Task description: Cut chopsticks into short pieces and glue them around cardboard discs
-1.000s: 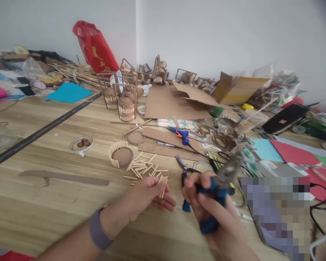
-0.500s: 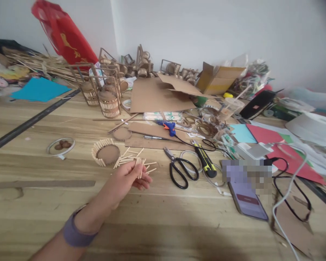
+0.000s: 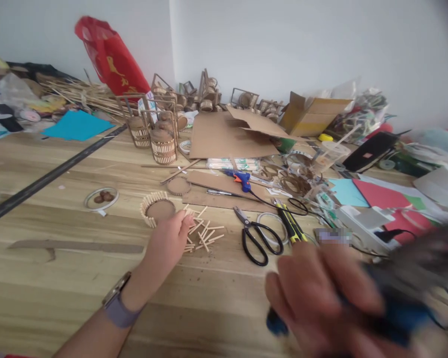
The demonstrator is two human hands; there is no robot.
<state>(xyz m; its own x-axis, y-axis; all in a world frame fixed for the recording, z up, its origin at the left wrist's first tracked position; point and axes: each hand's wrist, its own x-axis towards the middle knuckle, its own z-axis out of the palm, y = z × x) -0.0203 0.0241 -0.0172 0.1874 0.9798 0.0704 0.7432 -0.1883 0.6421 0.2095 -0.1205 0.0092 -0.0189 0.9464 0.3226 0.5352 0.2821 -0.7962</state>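
My left hand [image 3: 168, 238] reaches palm-down to the pile of short wooden sticks [image 3: 203, 233] on the wooden table, its fingertips closed on the pile's left edge. Just beyond it lies a round cardboard base ringed with upright sticks [image 3: 156, 209]. My right hand [image 3: 321, 298] is close to the camera at lower right, blurred, wrapped round blue-handled pliers [image 3: 395, 313].
Black scissors [image 3: 257, 238], a yellow-black utility knife [image 3: 289, 223] and a blue glue gun [image 3: 241, 179] lie right of the sticks. Finished stick lanterns [image 3: 163, 141], cardboard sheets [image 3: 231, 139], a red bag [image 3: 110, 57], coloured paper and cables crowd the back and right. A black strip [image 3: 48, 179] crosses the left.
My left hand dropped from holding sticks in the air down onto the pile. My right hand with the pliers came back into view at lower right.
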